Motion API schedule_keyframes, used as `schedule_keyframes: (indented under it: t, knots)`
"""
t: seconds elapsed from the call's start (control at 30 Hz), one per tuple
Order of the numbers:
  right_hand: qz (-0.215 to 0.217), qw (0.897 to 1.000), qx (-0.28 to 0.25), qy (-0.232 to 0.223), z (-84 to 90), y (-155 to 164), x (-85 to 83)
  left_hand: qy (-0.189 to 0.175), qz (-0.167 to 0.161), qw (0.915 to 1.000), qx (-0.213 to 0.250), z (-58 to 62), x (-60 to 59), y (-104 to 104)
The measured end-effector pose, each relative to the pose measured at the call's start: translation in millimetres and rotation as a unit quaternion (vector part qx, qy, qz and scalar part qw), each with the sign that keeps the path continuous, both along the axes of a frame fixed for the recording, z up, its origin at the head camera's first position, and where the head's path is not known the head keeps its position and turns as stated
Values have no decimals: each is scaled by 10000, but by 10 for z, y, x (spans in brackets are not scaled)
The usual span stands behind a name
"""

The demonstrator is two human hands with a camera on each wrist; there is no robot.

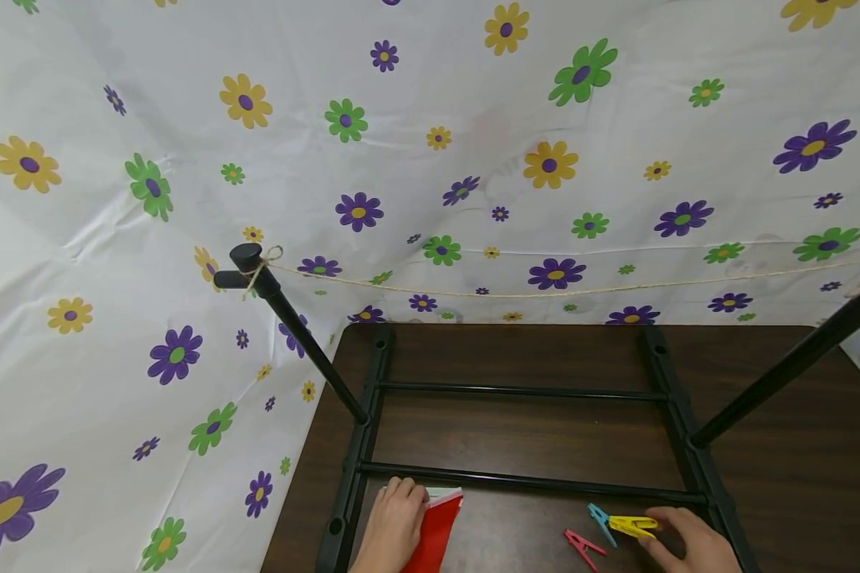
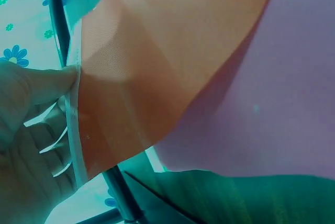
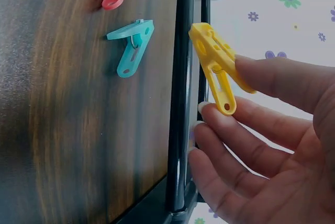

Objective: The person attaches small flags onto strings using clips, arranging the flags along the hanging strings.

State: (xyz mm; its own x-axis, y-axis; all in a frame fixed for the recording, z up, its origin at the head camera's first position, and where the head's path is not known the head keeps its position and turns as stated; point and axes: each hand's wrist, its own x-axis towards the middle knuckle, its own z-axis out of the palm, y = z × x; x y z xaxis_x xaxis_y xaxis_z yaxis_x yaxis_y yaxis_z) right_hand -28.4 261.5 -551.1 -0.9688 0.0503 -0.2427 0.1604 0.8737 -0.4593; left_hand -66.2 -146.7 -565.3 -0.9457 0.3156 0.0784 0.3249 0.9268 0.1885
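Note:
In the head view my left hand [image 1: 392, 521] grips the upper edge of a red cloth [image 1: 439, 532] that has a white band along it. The left wrist view shows the thumb pressing on that white band [image 2: 75, 124], the fingers behind the cloth. My right hand [image 1: 691, 543] pinches a yellow clothespin [image 3: 212, 59] at its handle end, between thumb and index finger, the other fingers loosely bent. Beside it on the brown table lie a blue clothespin [image 3: 135, 48] and a red clothespin [image 1: 583, 547].
A black frame [image 1: 533, 475] with crossbars lies over the table [image 1: 516, 430]. Two posts rise from it, the left post [image 1: 304, 342] and the right post [image 1: 788, 374]. A thin string [image 1: 473, 295] runs between their tops. Behind hangs a white flowered sheet [image 1: 401, 175].

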Motion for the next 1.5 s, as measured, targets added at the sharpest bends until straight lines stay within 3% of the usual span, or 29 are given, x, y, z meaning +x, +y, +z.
schedule_keyframes:
  t: [0.1,0.4,0.7,0.93,1.27,1.5]
  knots:
    - [-116,9998,-85,122,33,-1,6,9,-45,10000,21,20,-4,7]
    - [-119,9999,-82,-64,75,21,-26,-100,-87,9987,483,79,-20,44]
    - [-171,9998,-69,-95,76,32,-30,-44,178,9989,421,162,4,95]
    - [-142,9998,-40,-108,104,24,-34,587,-224,9958,666,192,-12,67]
    - [-209,9998,-52,4,128,7,-23,1609,-739,9774,1157,236,-33,38]
    - [-248,9997,-58,38,149,-9,-17,1901,-978,9677,1333,282,-55,47]
